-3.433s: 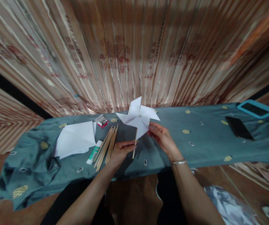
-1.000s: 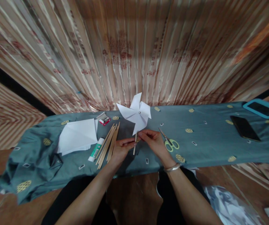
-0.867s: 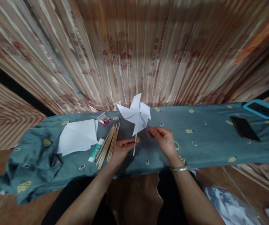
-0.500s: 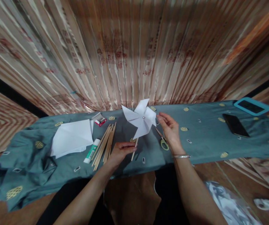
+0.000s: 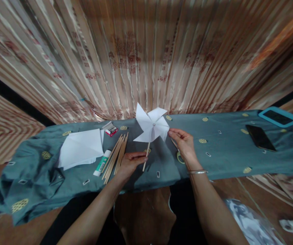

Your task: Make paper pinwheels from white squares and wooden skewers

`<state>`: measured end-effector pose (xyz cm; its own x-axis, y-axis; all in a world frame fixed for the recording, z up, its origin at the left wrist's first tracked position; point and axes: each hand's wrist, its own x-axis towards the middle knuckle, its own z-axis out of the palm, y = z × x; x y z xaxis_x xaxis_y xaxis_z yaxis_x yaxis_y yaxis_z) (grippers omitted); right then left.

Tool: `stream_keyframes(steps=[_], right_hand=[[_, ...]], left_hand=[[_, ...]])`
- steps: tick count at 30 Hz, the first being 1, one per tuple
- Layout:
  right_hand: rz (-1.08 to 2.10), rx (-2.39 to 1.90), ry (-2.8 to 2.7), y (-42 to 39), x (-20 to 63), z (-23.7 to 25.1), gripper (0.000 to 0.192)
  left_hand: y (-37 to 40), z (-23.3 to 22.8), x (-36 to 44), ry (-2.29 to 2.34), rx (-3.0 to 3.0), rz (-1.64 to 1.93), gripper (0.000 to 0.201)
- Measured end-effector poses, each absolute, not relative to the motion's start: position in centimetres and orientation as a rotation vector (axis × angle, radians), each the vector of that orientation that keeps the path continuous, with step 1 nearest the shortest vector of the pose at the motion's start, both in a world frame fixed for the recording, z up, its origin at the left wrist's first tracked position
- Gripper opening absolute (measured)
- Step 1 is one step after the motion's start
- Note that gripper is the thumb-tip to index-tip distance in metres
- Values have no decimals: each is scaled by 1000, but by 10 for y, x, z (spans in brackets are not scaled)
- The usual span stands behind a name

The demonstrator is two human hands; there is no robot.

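A white paper pinwheel (image 5: 152,126) with a shiny round pin at its centre stands tilted above the cloth. Its wooden stick (image 5: 146,158) is pinched low down between the thumb and fingers of my left hand (image 5: 132,162). At the right edge of the pinwheel, my right hand (image 5: 183,143) has its thumb and forefinger closed on a blade's edge. Scissors (image 5: 179,157) with yellow-green handles lie beneath my right hand, which partly covers them.
Left of my hands lie several wooden sticks (image 5: 116,158), a green glue stick (image 5: 102,164), a small red-and-white box of pins (image 5: 110,129) and white paper sheets (image 5: 81,148). Toward the right are a black phone (image 5: 260,137) and a blue-framed tablet (image 5: 279,116). A patterned curtain (image 5: 141,61) hangs behind.
The pinwheel's blades have turned about the pin. My right hand stays beside the blades, and my left hand keeps its hold on the stick. The view has shifted slightly.
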<state>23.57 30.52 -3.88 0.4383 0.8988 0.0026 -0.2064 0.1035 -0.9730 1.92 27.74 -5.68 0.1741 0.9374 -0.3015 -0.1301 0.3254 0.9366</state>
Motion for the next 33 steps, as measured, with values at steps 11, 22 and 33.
stream_keyframes(steps=[11, 22, 33], right_hand=[[1109, -1155, -710, 295, 219, -30, 32], [1213, -1114, -781, 291, 209, -34, 34], [1296, -1118, -856, 290, 192, -36, 40]], left_hand=[[278, -55, 21, 1191, 919, 959, 37], [277, -54, 22, 1142, 911, 976, 41], [277, -54, 22, 1144, 924, 957, 38]])
